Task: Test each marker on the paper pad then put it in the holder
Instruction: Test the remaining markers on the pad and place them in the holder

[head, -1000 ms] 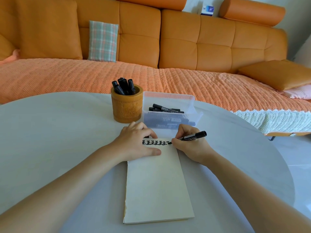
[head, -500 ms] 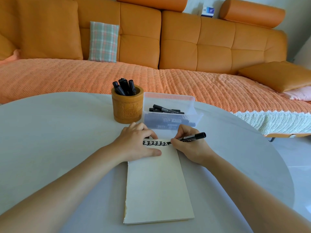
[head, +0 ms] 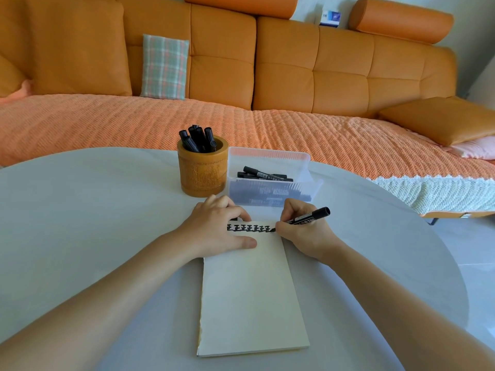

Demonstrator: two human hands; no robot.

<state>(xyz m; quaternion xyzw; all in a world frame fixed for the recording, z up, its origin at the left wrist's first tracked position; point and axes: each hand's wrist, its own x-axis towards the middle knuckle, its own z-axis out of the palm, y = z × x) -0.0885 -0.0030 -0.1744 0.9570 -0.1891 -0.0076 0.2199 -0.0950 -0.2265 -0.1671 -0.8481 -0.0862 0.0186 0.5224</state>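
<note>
Round pale table [head: 80, 223] fills the lower frame. Centre-bottom lies the paper pad [head: 251, 303], w/ a row of black test marks [head: 250, 227] along its top edge. Just above it, mid-frame, is a clear box [head: 302, 162] w/ a few markers [head: 265, 174] inside, prob. untested. Left of that is the wooden holder [head: 202, 178], several markers stood in it.

Step in hand, I'd say, is testing. The right hand [head: 302, 234] pinches a black marker [head: 308, 216], tip on the pad at the right end of the row, barrel pointing off right. Next move prob. calls for lifting off, capping, then reaching up-left to drop it in the holder w/o knocking the ones there.

Left hand [head: 214, 231] lies on the pad's upper-left corner, thumb flat, fingers curled. A dark bit peeks under them, maybe the cap; can't tell if it grips anything.
</note>
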